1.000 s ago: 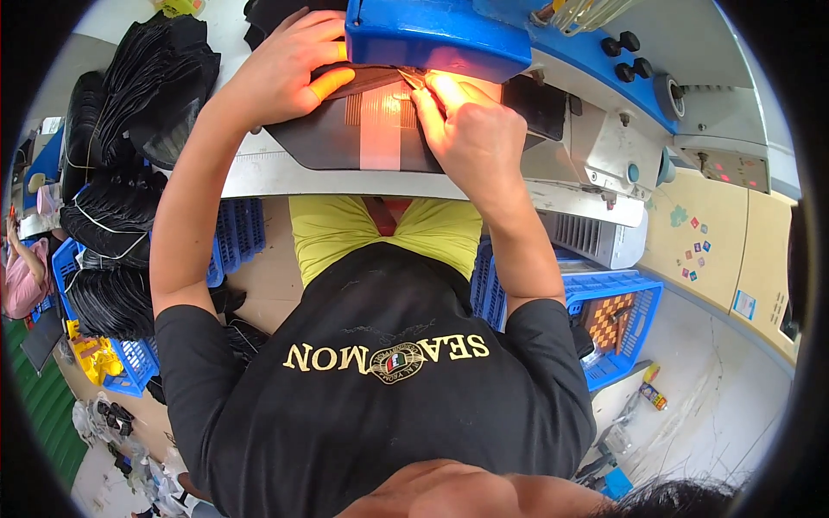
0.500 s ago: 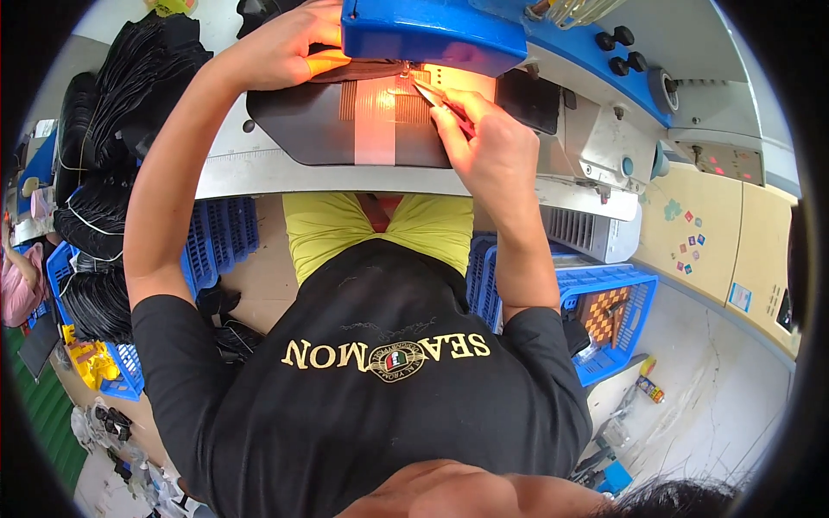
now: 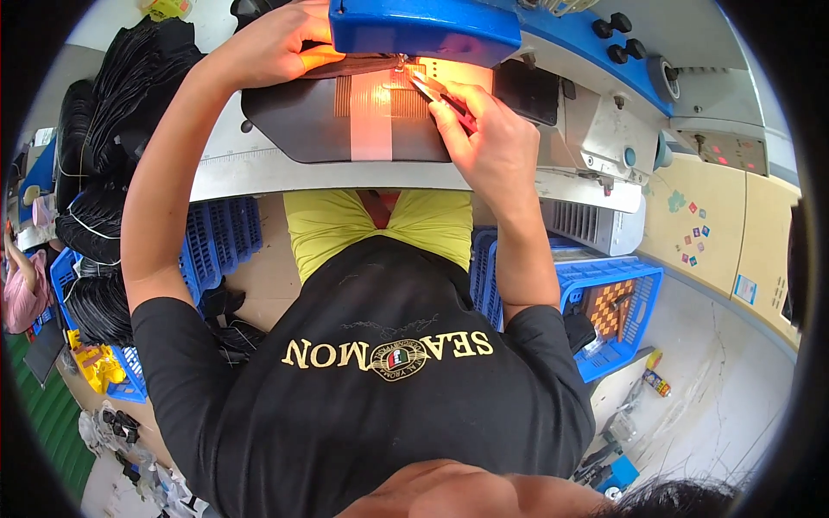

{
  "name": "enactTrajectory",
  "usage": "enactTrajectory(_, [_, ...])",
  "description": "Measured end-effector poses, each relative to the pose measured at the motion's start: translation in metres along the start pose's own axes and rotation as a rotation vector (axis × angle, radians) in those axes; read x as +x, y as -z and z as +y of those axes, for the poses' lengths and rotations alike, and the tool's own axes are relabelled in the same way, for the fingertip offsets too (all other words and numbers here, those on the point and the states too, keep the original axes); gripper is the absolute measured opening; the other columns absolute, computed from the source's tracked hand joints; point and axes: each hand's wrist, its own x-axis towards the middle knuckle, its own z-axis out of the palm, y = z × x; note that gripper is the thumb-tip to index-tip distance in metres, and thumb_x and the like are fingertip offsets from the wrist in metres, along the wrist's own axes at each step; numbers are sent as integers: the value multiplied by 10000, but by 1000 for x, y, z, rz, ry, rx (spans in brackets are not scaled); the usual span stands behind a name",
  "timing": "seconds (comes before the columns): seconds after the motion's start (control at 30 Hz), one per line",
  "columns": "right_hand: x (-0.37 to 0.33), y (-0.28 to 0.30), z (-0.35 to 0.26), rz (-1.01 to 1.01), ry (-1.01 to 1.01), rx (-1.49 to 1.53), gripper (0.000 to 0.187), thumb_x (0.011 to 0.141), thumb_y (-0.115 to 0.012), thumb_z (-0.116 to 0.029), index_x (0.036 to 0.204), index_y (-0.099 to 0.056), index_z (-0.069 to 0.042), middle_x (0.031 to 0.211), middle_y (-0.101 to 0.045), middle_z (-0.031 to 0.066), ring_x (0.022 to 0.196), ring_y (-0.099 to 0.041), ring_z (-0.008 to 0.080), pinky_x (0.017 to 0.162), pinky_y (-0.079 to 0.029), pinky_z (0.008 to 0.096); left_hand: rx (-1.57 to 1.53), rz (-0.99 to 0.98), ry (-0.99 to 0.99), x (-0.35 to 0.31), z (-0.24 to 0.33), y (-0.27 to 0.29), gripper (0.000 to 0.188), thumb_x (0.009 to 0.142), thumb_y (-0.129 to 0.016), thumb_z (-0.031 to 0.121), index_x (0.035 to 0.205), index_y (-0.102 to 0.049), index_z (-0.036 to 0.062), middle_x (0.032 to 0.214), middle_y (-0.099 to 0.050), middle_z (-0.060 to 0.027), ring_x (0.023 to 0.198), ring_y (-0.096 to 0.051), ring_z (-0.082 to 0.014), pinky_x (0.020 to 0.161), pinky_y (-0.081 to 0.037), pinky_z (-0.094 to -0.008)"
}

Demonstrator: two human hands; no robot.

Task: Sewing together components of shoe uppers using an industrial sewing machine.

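Under the blue head of a sewing machine (image 3: 427,33), a strip of dark fabric (image 3: 367,66) lies beside the lit presser foot (image 3: 402,64). At its left end my left hand (image 3: 281,47) grips this fabric between thumb and fingers; some fingertips are hidden behind the machine head. My right hand (image 3: 496,134) is closed around thread snips (image 3: 432,92) with pointed metal blades and a dark and reddish handle. The blade tips are close to the presser foot, just right of it. Below the needle area lies a black plate (image 3: 302,125) with a pale tape strip (image 3: 371,129) across it.
Bundled black pieces (image 3: 138,78) are stacked at my left. A blue crate (image 3: 652,293) with several things in it stands at the lower right, and blue baskets (image 3: 224,233) are below the table at left. Another person in pink (image 3: 26,293) is at the far left.
The whole view has shifted slightly. Both hands keep nearly the same places, and the snips' tips stay near the presser foot, with the blades showing a little more.
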Motion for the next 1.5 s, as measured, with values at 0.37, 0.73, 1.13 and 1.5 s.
enactTrajectory(0.37, [0,1,-1,-14,-21,4,216,834,-767,-243,980,-717,-92,796,-714,76,553,-635,208,540,-501,319,161,56,0,-3,3,-3,253,903,-707,151,1110,-646,18,1204,-588,-154,1004,-570,-344,904,-465,-349])
enactTrajectory(0.73, [-1,-1,0,26,-7,16,189,827,-740,-286,930,-705,-132,715,-673,64,612,-652,276,515,-502,373,354,64,-195,-2,10,-1,228,901,-694,155,1089,-668,27,1179,-614,-172,1068,-549,-385,945,-461,-399])
enactTrajectory(1.13, [-1,2,-3,-13,-25,-1,221,838,-763,-261,970,-709,-92,782,-704,80,607,-662,246,553,-511,338,423,180,-226,-5,26,-9,203,895,-690,150,1065,-691,39,1192,-611,-178,1101,-537,-385,940,-459,-412])
enactTrajectory(1.5, [0,4,-4,-28,-28,-6,231,841,-756,-274,977,-707,-94,793,-708,75,574,-642,232,552,-509,334,491,152,-209,-12,48,-24,296,903,-631,126,1181,-689,43,1212,-616,-185,1120,-551,-373,968,-444,-402])
